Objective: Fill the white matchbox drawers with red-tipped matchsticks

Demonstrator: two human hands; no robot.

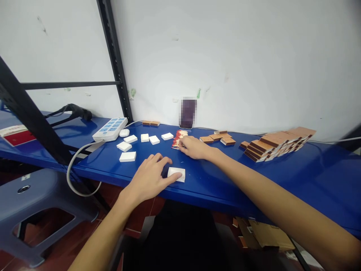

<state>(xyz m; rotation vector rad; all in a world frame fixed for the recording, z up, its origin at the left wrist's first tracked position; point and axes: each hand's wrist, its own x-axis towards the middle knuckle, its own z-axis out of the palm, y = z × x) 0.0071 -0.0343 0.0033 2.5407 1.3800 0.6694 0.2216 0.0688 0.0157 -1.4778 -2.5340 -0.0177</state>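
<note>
Red-tipped matches lie in a pile on the blue table, toward the wall. My right hand is over the near right side of this pile, its fingers curled down and closed on matches; the fingertips are partly hidden. Close to the table's front edge sits a small white matchbox tray. The thumb of my left hand rests on the tray's right part, while the other fingers are spread to its left, apart from the tray. Several more white matchbox trays lie scattered at the left.
Orange-brown matchbox sleeves are stacked at the right, with several loose sleeves nearer the middle. A phone leans on the wall. A white power strip, its cable, an earbud case and a black rack post are at left.
</note>
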